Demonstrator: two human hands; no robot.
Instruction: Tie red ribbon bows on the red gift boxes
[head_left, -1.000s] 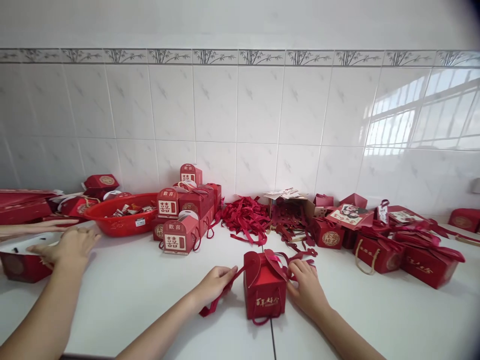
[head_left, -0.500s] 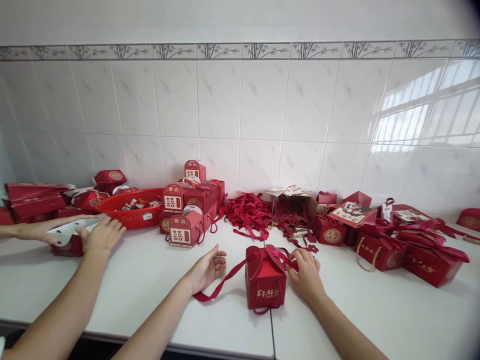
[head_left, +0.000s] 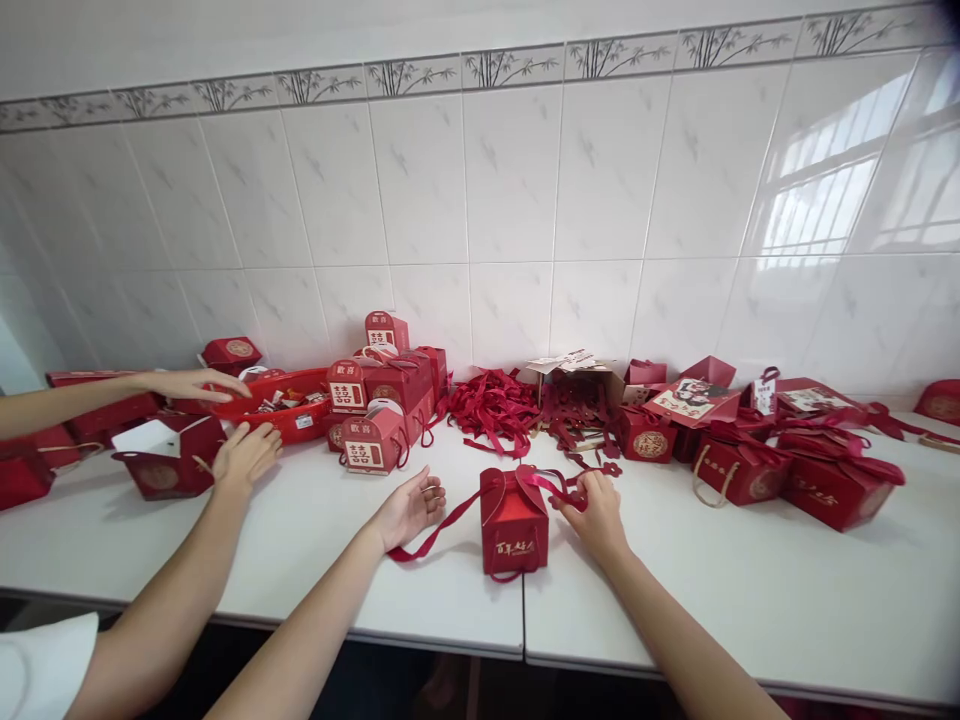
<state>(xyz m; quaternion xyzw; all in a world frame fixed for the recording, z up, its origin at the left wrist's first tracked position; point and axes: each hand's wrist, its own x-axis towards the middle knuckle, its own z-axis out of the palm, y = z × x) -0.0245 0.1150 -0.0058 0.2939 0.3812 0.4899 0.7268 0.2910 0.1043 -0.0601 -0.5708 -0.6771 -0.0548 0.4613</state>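
Observation:
A red gift box (head_left: pixel 514 530) with gold lettering and a cord handle stands upright on the white table between my hands. A dark red ribbon (head_left: pixel 442 532) is threaded through its top flaps and trails out both sides. My right hand (head_left: pixel 596 510) is closed on the ribbon's right end, just beside the box top. Left of the box, my left hand (head_left: pixel 412 510) is turned palm inward with loosely curled fingers. The left ribbon end passes beside its wrist; nothing shows in its palm.
A co-worker's hand (head_left: pixel 191 384) reaches over a red basket (head_left: pixel 300 428) of small wrapped items; the other hand (head_left: pixel 246 456) is near an open box (head_left: pixel 161 465). Behind lie stacked boxes (head_left: pixel 371 445), a ribbon pile (head_left: pixel 491 405) and a carton (head_left: pixel 607 380). More boxes (head_left: pixel 840 490) stand right.
The view has tilted and shifted slightly. My hands and the gift box keep nearly the same arrangement. The co-worker's one hand has left the open box and moved over to the basket.

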